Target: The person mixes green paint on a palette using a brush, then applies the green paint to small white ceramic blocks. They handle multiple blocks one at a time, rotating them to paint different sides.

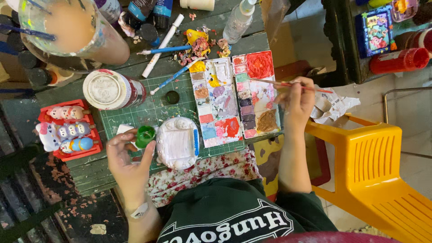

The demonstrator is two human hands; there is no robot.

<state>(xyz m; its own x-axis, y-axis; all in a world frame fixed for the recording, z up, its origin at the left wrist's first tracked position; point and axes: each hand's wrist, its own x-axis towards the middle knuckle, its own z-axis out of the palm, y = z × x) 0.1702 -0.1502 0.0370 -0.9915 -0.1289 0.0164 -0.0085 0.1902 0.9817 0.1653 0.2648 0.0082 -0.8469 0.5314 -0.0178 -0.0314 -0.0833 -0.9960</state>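
A: While the right hand point(294, 101) pinches a thin paintbrush point(288, 84) over the paint palette point(236, 101), where is item two?

B: Green bottle cap point(145, 136), near left on the cutting mat point(155, 110), beside the white plaster figure point(177, 143). Left hand point(128, 159): grip narrow, fingertips closed on its rim.

A: Handling?

B: Likely light, rigid, possibly paint-slick; take by the sides.
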